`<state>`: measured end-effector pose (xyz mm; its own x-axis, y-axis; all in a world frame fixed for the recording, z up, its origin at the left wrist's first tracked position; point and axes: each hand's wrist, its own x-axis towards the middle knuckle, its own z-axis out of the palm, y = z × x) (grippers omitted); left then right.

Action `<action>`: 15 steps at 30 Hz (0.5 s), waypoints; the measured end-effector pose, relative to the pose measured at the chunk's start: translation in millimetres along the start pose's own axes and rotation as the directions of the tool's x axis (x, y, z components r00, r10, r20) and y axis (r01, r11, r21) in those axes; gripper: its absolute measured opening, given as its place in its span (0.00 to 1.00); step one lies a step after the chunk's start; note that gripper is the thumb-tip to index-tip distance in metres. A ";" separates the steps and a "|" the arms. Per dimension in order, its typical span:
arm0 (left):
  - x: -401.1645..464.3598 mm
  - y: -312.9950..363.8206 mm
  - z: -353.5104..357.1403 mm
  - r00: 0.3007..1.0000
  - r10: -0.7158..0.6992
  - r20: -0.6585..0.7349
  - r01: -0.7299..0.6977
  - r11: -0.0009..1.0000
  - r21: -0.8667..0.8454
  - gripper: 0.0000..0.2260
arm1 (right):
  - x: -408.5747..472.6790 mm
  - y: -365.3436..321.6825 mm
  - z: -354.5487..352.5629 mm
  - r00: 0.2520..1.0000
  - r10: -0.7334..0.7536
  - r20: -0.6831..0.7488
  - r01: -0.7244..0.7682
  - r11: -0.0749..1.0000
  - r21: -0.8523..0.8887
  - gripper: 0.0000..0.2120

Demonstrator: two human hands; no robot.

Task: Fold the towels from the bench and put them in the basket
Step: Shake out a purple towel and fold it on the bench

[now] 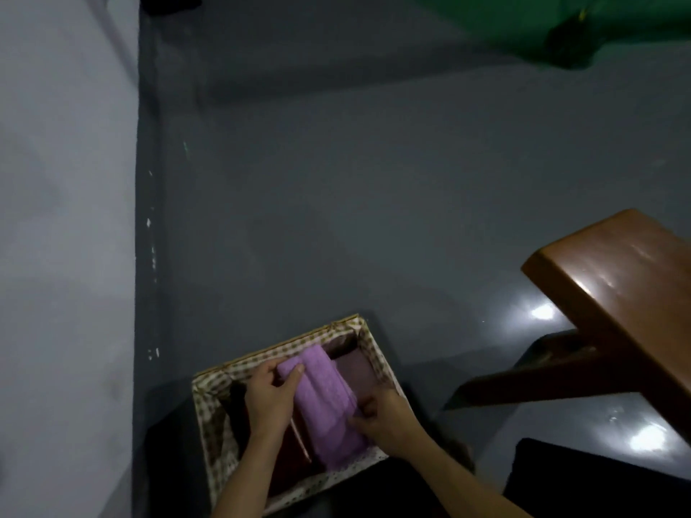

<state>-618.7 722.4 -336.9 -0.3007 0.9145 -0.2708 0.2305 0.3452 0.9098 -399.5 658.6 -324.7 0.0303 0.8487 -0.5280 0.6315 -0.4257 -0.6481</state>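
Dim room, grey glossy floor [374, 218], pale wall [63, 218] at left, wooden bench [617, 286] at right with no towel visible on the part in view. Basket [368, 340] with checked liner sits on the floor near the person's feet. Folded purple towel [323, 398] lies inside it, on top of darker towels [359, 372], maroon/brown, colours hard to tell in low light. Left hand [271, 396] grips the towel's far-left end, thumb curled over the fold; right hand [385, 415] pinches the near-right edge, fingers [359, 422] curled on the cloth. Towel looks soft, light, limp terry; folds likely to spring open if let go unevenly. Best hold judged to be at both short ends, pressing layers together, then flatten down into the basket.
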 end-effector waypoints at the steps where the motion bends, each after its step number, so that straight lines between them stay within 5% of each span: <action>1: 4.7 -10.6 3.2 1.000 -0.027 -0.009 0.027 1.000 0.014 0.09 | 6.3 3.0 8.9 1.000 0.019 0.016 -0.019 1.000 -0.010 0.15; 5: 23.0 -46.3 24.4 0.996 -0.094 0.005 0.094 0.992 0.079 0.10 | 25.6 12.2 34.8 0.990 0.134 0.049 -0.134 0.991 -0.002 0.11; 9: 36.8 -66.0 49.2 0.987 -0.158 -0.007 0.157 0.976 0.152 0.16 | 43.8 22.4 52.6 0.970 0.236 0.060 -0.236 0.972 -0.001 0.19; 13: 33.9 -77.0 55.7 0.976 -0.217 0.028 0.202 0.943 0.264 0.17 | 54.7 24.7 65.9 0.959 0.262 0.109 -0.259 0.965 -0.040 0.10; 15: 31.7 -80.9 51.5 0.980 -0.201 -0.010 0.195 0.933 0.303 0.14 | 58.2 23.4 73.5 0.958 0.262 0.116 -0.259 0.965 -0.047 0.17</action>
<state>-599.3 734.4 -435.3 -0.3501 0.8243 -0.4450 0.4366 0.5639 0.7010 -439.8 674.9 -410.9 0.1049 0.6649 -0.7395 0.6375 -0.6157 -0.4632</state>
